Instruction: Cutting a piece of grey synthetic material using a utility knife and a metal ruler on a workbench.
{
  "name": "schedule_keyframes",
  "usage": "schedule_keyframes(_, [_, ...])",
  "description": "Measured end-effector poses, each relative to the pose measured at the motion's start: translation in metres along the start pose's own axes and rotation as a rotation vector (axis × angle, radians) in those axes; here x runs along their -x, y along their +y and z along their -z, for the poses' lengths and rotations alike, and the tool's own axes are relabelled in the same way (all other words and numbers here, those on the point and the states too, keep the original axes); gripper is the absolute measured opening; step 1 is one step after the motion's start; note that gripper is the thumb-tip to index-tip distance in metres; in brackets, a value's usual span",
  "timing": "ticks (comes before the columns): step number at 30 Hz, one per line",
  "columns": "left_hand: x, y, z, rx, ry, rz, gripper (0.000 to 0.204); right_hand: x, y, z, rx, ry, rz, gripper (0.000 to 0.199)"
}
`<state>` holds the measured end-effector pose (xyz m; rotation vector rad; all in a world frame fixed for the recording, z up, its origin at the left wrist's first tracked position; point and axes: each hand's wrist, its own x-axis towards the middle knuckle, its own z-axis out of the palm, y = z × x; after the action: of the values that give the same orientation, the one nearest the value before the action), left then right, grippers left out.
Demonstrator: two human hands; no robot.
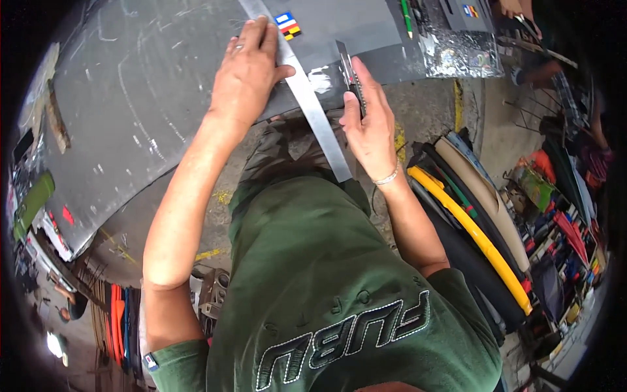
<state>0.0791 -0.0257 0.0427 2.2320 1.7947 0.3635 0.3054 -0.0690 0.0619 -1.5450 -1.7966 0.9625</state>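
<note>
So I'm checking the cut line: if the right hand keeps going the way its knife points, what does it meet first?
Probably only more grey sheet: the right hand points its utility knife up along the metal ruler; depth beyond is unclear.

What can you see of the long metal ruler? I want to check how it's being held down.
The metal ruler is a long, flat, silvery strip lying diagonally across the grey sheet, its near end jutting past the sheet's edge. The left hand presses flat on its upper part. The right hand holds a utility knife just right of it.
</note>
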Motion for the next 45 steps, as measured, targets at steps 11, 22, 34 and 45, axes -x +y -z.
schedule_keyframes(11, [0.000, 0.001, 0.003, -0.034, -0.030, 0.034, 0.077, 0.008, -0.021, -0.010, 0.055, -0.201, 0.001, 0.053])
schedule_keyframes(22, [-0.007, 0.021, 0.033, -0.058, -0.161, 0.047, 0.073, 0.005, -0.020, -0.013, 0.130, -0.200, 0.014, 0.052])
schedule_keyframes(34, [-0.005, 0.018, 0.027, -0.010, -0.135, 0.038, 0.073, 0.003, -0.020, -0.011, 0.146, -0.227, 0.028, 0.056])
schedule_keyframes(45, [-0.005, 0.018, 0.026, -0.024, -0.141, 0.044, 0.074, -0.008, -0.041, -0.002, 0.298, -0.353, -0.016, 0.059])
